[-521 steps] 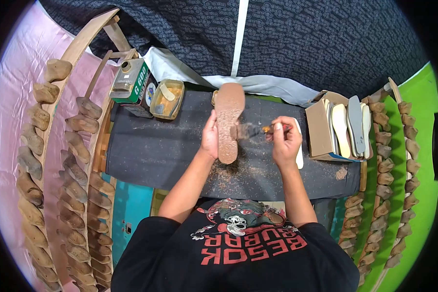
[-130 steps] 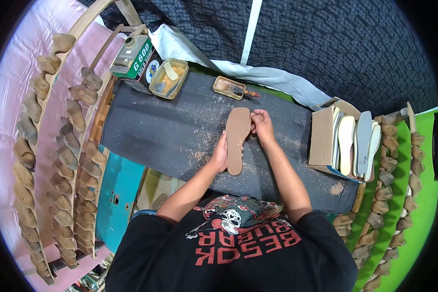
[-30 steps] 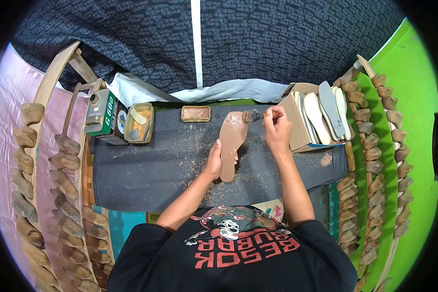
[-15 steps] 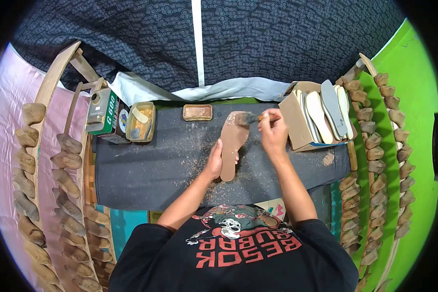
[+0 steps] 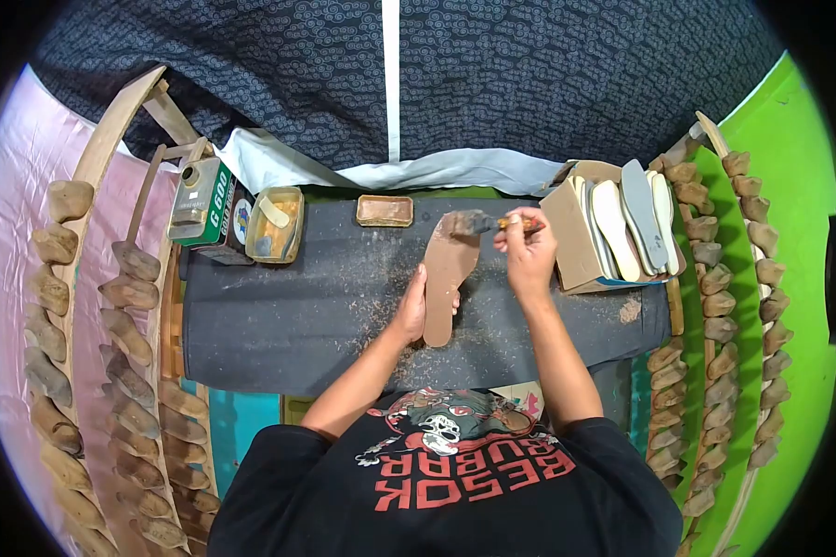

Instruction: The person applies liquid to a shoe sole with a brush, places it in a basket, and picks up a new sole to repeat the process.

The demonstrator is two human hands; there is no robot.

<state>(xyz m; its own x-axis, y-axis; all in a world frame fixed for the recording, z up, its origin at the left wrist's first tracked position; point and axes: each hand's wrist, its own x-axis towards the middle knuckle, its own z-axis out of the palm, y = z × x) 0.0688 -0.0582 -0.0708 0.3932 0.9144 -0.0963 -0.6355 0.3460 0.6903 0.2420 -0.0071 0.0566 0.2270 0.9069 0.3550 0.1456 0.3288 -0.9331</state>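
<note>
A brown insole (image 5: 449, 283) points away from me above the dark table, its wide toe end farthest off and partly shiny. My left hand (image 5: 416, 311) grips it along its narrower heel half, thumb on the left edge and fingertips showing on the right. My right hand (image 5: 530, 252) is closed around the handle of a paintbrush (image 5: 472, 223). The dark bristles lie over the toe end of the insole, at its right side.
Crumbs litter the dark table cover (image 5: 279, 320). A glue can (image 5: 202, 209) and a tub (image 5: 283, 227) stand back left, with a small tray (image 5: 385, 212) in the back middle. A cardboard box (image 5: 567, 232) of insoles is at right. Racks of wooden shoe lasts (image 5: 130, 292) flank both sides.
My right hand and the brush have shifted slightly right across the toe end. The left hand keeps its hold on the insole. The camera view has tilted a little.
</note>
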